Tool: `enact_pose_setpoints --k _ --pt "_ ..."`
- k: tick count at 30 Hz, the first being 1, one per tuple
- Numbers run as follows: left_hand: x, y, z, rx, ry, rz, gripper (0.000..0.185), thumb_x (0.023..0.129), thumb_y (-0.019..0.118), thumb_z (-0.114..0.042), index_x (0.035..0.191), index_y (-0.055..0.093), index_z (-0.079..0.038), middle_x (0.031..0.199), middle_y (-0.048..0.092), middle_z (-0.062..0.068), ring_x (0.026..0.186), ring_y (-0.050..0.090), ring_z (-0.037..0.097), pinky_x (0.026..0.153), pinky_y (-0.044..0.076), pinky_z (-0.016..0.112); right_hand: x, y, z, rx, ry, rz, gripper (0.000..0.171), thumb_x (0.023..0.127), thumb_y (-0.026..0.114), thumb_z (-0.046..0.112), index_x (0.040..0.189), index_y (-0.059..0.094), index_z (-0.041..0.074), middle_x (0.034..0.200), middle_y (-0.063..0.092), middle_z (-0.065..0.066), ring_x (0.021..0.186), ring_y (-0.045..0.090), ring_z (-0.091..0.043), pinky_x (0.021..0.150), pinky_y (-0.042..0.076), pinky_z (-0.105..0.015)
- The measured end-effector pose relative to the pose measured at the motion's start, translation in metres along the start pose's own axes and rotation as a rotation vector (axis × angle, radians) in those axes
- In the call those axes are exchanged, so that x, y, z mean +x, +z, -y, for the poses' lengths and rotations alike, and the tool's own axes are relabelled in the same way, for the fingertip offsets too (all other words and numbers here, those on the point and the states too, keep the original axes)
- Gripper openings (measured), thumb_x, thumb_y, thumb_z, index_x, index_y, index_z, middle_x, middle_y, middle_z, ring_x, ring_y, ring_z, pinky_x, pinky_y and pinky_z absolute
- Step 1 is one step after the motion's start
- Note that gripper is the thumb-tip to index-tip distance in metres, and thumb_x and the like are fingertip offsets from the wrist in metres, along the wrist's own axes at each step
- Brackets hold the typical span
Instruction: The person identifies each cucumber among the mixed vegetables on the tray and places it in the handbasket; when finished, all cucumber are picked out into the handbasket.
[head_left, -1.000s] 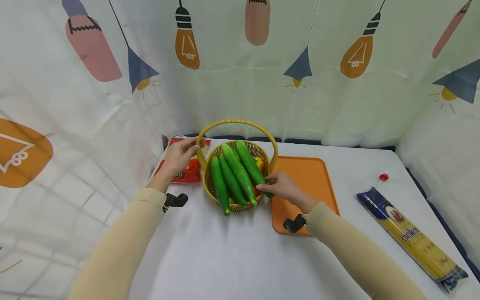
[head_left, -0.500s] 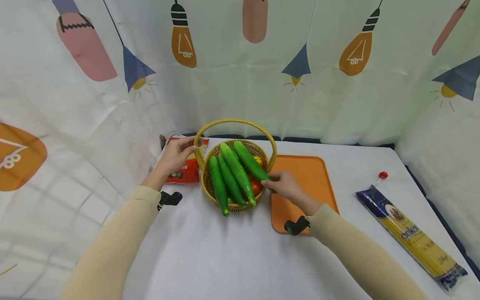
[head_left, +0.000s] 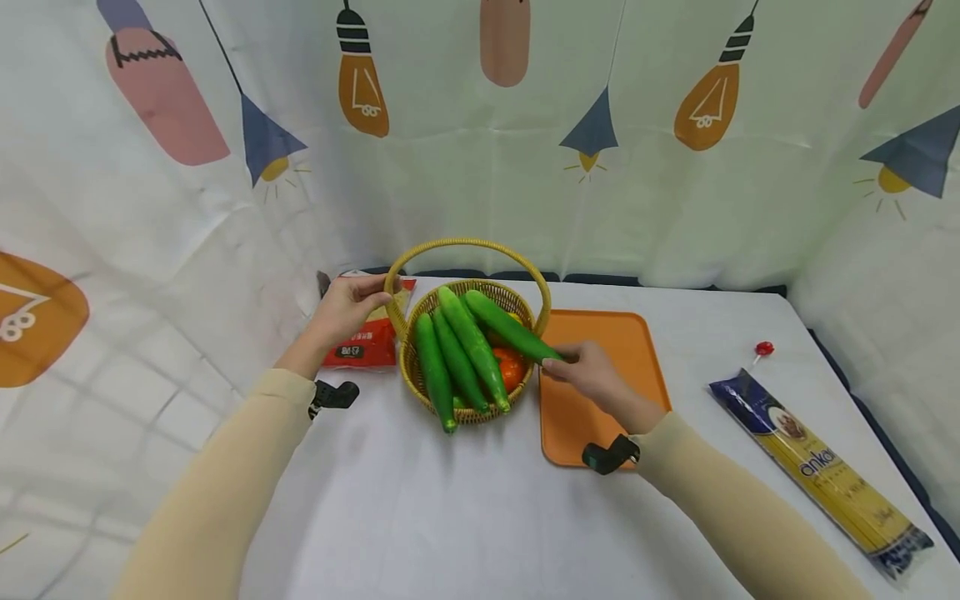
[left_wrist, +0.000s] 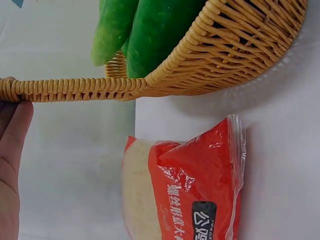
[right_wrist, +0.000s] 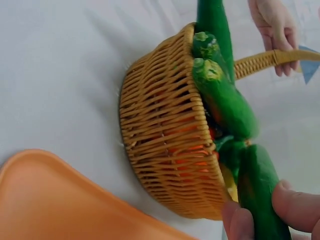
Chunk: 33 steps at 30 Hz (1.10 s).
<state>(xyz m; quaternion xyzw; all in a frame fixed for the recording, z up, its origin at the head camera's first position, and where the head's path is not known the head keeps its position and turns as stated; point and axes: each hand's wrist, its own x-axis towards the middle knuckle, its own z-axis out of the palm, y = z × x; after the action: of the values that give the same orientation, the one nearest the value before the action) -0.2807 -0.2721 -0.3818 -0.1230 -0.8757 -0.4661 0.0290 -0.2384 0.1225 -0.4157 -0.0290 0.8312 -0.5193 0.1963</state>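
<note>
A wicker basket [head_left: 411,375] with a tall arched handle stands on the table, holding several green cucumbers [head_left: 433,358] and a red tomato [head_left: 512,372]. My left hand [head_left: 348,310] grips the left side of the basket's handle [left_wrist: 75,90]. With thumb and fingers, my right hand [head_left: 592,375] pinches the near end of the rightmost cucumber [head_left: 510,327], whose far end still lies over the others in the basket. In the right wrist view the held cucumber [right_wrist: 260,190] slants past the basket's rim. Something yellow beneath it is mostly hidden.
Behind the left hand lies a red bag of pasta [left_wrist: 195,180]. An orange tray [head_left: 600,329] sits right of the basket, under the right hand. Farther right are a red lollipop [head_left: 763,348] and a long pack of spaghetti [head_left: 817,471]. Printed curtains [head_left: 465,183] enclose the table.
My right hand has moved right, drawing the rightmost cucumber's near end out past the basket's rim and uncovering more of the tomato. The left hand keeps its hold on the handle.
</note>
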Motion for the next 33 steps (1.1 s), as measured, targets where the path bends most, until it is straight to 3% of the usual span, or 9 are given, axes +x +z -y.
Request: enact_pose_setpoints --k 8,14,17,27,33 --pt "-0.002 -0.002 0.002 0.002 -0.016 0.004 0.039 0.103 0.061 -0.014 0.14 0.062 -0.002 0.135 0.067 0.02 0.129 0.062 0.034 0.105 0.053 0.027 -0.012 -0.019 -0.001 -0.014 -0.004 0.023 0.047 0.105 0.06 0.021 0.145 0.054 -0.003 0.132 0.068 -0.021 0.128 0.06 -0.035 0.116 0.045 -0.053" --pt "-0.003 -0.004 0.002 -0.004 -0.01 0.013 0.039 0.103 0.06 -0.011 0.141 0.061 -0.001 0.136 0.065 0.023 0.128 0.062 0.036 0.099 0.053 0.017 -0.03 -0.043 -0.005 -0.012 -0.024 0.062 0.047 0.105 0.06 0.022 0.145 0.055 -0.002 0.131 0.069 -0.02 0.129 0.059 -0.036 0.117 0.043 -0.056" --pt "-0.002 -0.004 0.004 -0.001 -0.002 0.012 0.039 0.102 0.06 -0.01 0.14 0.061 0.0 0.135 0.066 0.023 0.128 0.062 0.036 0.097 0.053 0.014 -0.042 -0.058 -0.01 -0.065 -0.049 0.072 0.048 0.103 0.063 0.024 0.144 0.056 0.0 0.126 0.073 -0.016 0.124 0.062 -0.034 0.113 0.047 -0.054" --pt "0.0 -0.001 0.001 -0.005 -0.022 0.011 0.039 0.102 0.062 -0.014 0.139 0.063 -0.002 0.135 0.067 0.02 0.128 0.063 0.034 0.099 0.054 0.017 -0.079 -0.117 -0.048 -0.144 -0.058 0.149 0.055 0.103 0.063 0.026 0.146 0.051 -0.006 0.124 0.072 -0.02 0.115 0.064 -0.031 0.105 0.054 -0.047" --pt "0.003 0.001 0.0 0.019 -0.048 0.002 0.037 0.101 0.062 -0.015 0.137 0.065 -0.005 0.134 0.068 0.017 0.126 0.064 0.03 0.103 0.054 0.028 -0.084 -0.147 -0.075 -0.17 -0.011 0.174 0.057 0.102 0.064 0.028 0.145 0.051 -0.008 0.125 0.071 -0.02 0.116 0.065 -0.032 0.105 0.055 -0.053"
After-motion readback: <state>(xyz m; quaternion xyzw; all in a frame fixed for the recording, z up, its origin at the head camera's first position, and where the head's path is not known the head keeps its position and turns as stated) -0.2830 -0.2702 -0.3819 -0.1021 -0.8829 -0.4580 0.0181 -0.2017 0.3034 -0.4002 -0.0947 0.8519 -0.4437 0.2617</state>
